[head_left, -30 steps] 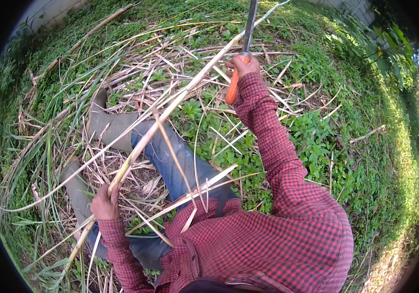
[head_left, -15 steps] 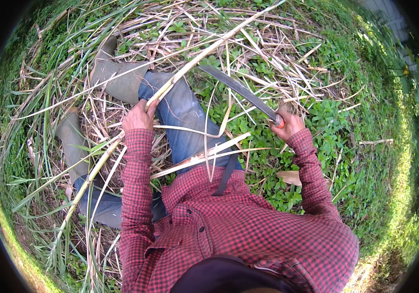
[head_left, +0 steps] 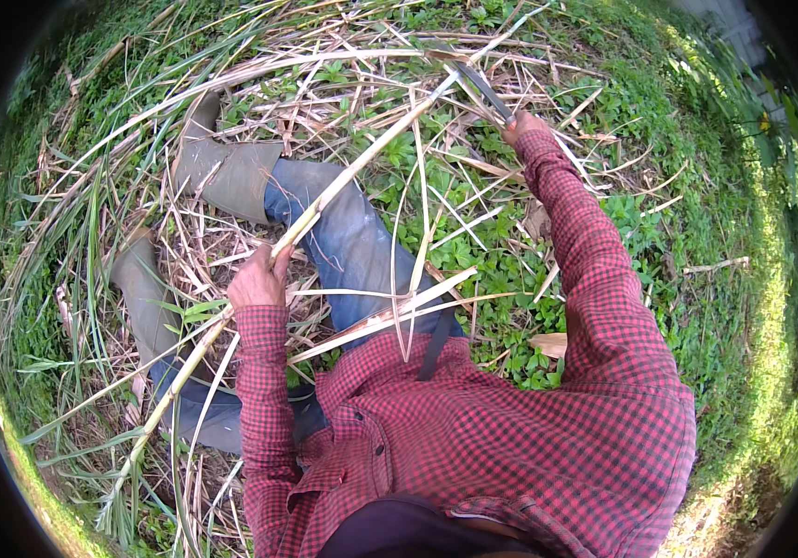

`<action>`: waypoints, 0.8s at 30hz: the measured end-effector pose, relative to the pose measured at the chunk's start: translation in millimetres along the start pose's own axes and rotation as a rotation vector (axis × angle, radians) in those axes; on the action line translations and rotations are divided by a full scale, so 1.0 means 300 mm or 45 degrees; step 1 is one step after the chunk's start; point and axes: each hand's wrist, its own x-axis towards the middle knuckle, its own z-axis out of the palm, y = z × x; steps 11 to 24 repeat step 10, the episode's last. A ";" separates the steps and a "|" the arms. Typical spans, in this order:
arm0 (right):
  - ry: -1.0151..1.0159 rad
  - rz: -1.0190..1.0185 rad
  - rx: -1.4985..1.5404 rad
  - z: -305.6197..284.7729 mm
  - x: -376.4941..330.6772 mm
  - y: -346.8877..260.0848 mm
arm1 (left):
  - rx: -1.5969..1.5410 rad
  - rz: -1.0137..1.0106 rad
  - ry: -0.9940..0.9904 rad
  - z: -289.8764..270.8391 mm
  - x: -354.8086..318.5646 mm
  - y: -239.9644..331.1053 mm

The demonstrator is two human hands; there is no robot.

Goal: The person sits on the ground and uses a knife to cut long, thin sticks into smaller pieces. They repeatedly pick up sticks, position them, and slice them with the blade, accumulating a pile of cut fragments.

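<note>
My left hand [head_left: 257, 276] grips a long pale cane stalk [head_left: 362, 163] near its middle; the stalk slants from lower left to upper right across my knees. My right hand [head_left: 521, 125] is stretched out at the upper right, closed on the handle of a long dark blade [head_left: 480, 86]. The blade meets the stalk's upper part near its tip. Both arms wear red checked sleeves. My legs in blue trousers [head_left: 348, 246] and olive rubber boots [head_left: 227, 172] lie under the stalk.
Dry cut stalks and leaves [head_left: 259, 65] lie heaped around my legs. Green ground plants [head_left: 501, 270] cover the right side. Tall grass blades [head_left: 92, 242] stand at the left. A dry brown leaf [head_left: 547, 344] lies by my right elbow.
My right hand has swung the blade from high overhead down to the right, then out to the stalk's upper part. My left hand slid up the stalk.
</note>
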 end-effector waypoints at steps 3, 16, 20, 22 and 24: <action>-0.067 -0.195 -0.118 -0.087 -0.113 -0.090 | 0.019 -0.035 -0.024 0.016 0.004 -0.003; -0.111 0.097 0.070 0.061 0.208 0.069 | 0.045 0.041 0.054 -0.011 -0.075 -0.139; -0.111 0.097 0.070 0.061 0.208 0.069 | 0.045 0.041 0.054 -0.011 -0.075 -0.139; -0.111 0.097 0.070 0.061 0.208 0.069 | 0.045 0.041 0.054 -0.011 -0.075 -0.139; -0.111 0.097 0.070 0.061 0.208 0.069 | 0.045 0.041 0.054 -0.011 -0.075 -0.139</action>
